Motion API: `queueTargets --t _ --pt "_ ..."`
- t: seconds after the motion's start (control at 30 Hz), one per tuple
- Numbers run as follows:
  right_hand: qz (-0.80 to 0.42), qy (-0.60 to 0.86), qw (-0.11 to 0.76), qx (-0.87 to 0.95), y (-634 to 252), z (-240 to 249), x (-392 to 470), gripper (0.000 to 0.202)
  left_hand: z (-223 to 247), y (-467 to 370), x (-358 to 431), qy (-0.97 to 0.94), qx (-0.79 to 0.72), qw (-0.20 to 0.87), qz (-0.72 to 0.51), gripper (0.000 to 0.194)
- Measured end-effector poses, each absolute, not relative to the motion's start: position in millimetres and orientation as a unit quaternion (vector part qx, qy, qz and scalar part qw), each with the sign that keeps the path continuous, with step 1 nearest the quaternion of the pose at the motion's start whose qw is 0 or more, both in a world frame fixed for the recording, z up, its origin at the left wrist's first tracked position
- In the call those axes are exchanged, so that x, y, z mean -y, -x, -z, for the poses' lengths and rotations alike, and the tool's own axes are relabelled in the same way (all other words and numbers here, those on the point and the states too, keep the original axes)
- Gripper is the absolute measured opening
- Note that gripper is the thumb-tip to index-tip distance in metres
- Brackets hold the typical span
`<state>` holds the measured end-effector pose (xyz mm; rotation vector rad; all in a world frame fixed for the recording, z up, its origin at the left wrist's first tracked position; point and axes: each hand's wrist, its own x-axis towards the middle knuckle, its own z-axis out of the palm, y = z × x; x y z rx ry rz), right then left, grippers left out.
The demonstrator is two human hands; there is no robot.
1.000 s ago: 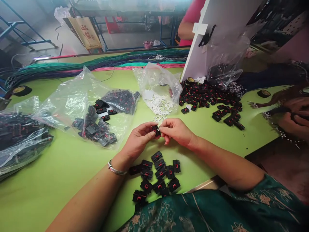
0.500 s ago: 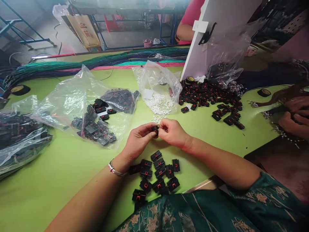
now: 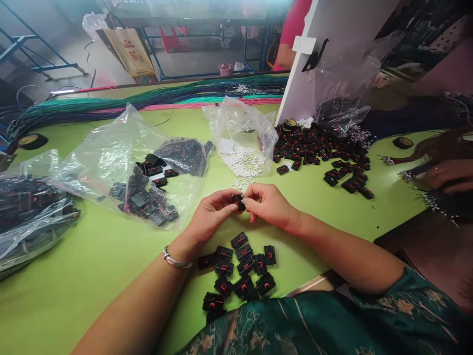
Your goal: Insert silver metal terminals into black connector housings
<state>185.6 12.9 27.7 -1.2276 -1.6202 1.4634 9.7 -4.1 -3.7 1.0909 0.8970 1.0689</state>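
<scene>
Black connector (image 3: 237, 202) with red part, in front of the body and above the green table (image 3: 111, 266). Held by the left hand (image 3: 209, 217), with the thumb on the near side and the fingers curled over the far side. At the right end of the same connector, the thumb and forefinger of the right hand (image 3: 271, 207), closed together and touching it; impossible to tell if with some small piece between them, because too small and partly hidden. On the left wrist, a silver bracelet (image 3: 176, 260).

Just below the hands, on the table, a loose group of connectors (image 3: 244, 253), black with red parts, some touching one another and turned in different directions. Beyond the hands, small white pieces (image 3: 246, 160), partly inside an open clear bag (image 3: 221, 116) and partly spilled out at its mouth. To the left, a large clear bag (image 3: 99, 153) with more black connectors inside, and at the far left one more filled bag (image 3: 40, 231). To the right of the white pieces, a wide heap of black connectors (image 3: 321, 143), with a tape roll (image 3: 290, 124) at its back, near a white panel (image 3: 332, 29). Along the far side, long bundles of coloured wires (image 3: 166, 96). At the right edge, blurred, another person's hand (image 3: 449, 172) near wire ends.
</scene>
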Motion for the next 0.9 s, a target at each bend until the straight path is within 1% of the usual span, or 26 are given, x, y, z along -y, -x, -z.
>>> queueTargets --t 0.1,0.17,0.23,0.3,0.4,0.47,0.5,0.53,0.6,0.63,0.67,0.7,0.73,0.8,0.87,0.9 --pt "-0.504 0.491 0.3 0.644 -185 -24 -12 0.012 0 -10 4 -0.504 -0.421 0.601 -0.455 0.027" --pt "-0.505 0.491 0.289 0.648 -186 -24 -14 0.013 0 -9 4 -0.51 -0.417 0.603 -0.45 0.028" --pt "-0.532 0.481 0.281 0.638 -187 -25 -15 0.01 1 -7 2 -0.513 -0.402 0.613 -0.446 0.03" --pt "-0.561 0.468 0.286 0.62 -187 -25 -17 0.011 2 -6 1 -0.521 -0.395 0.611 -0.445 0.037" --pt "-0.582 0.443 0.302 0.611 -184 -21 -18 0.022 0 -4 -1 -0.574 -0.421 0.56 -0.423 0.049" --pt "-0.577 0.436 0.304 0.621 -182 -16 -18 0.022 -4 2 -4 -0.651 -0.442 0.484 -0.383 0.048" --pt "-0.571 0.441 0.299 0.624 -182 -14 -18 0.021 -7 8 -7 -0.694 -0.453 0.425 -0.363 0.043" --pt "-0.564 0.451 0.29 0.628 -182 -12 -18 0.019 -10 17 -11 -0.734 -0.47 0.351 -0.344 0.036" --pt "-0.538 0.468 0.246 0.657 -183 -11 -16 0.018 -15 38 -20 -0.764 -0.535 0.156 -0.326 0.026" --pt "-0.517 0.466 0.21 0.687 -184 -11 -15 0.017 -16 50 -25 -0.746 -0.591 0.064 -0.3 0.029" --pt "-0.49 0.455 0.17 0.724 -184 -13 -12 0.016 -17 61 -29 -0.718 -0.645 -0.004 -0.261 0.032" --pt "-0.46 0.436 0.131 0.762 -185 -16 -10 0.016 -16 72 -33 -0.697 -0.686 -0.042 -0.206 0.035" --pt "-0.433 0.414 0.096 0.795 -186 -19 -7 0.016 -15 81 -36 -0.681 -0.716 -0.058 -0.145 0.036" --pt "-0.398 0.375 0.042 0.836 -188 -25 -5 0.017 -12 92 -39 -0.668 -0.741 -0.058 -0.041 0.037" --pt "-0.385 0.361 0.025 0.849 -193 -30 -8 0.018 -9 94 -40 -0.668 -0.742 -0.051 0.002 0.036" --pt "-0.375 0.368 0.038 0.85 -197 -31 -12 0.018 -9 93 -40 -0.671 -0.74 -0.051 0.004 0.035"
